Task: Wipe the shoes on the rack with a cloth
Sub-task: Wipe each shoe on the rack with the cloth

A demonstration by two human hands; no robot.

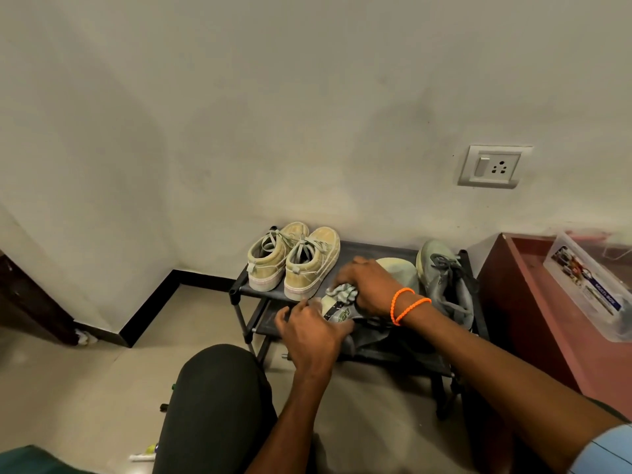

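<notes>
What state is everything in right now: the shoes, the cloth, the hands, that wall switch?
Tan shoes: paired on the rack's top shelf, laced, untouched.
Grey shoe: on the top shelf, right end.
Held shoe: steadied by left hand.
Cloth: bunched under right hand.
Wall socket: nothing plugged in.

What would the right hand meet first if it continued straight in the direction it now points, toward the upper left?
Probably the nearer of the tan shoes. The right hand, which grips the cloth, points up and left across the rack, and that shoe stands closest in this line. Depth is unclear, so it might pass in front.
</notes>
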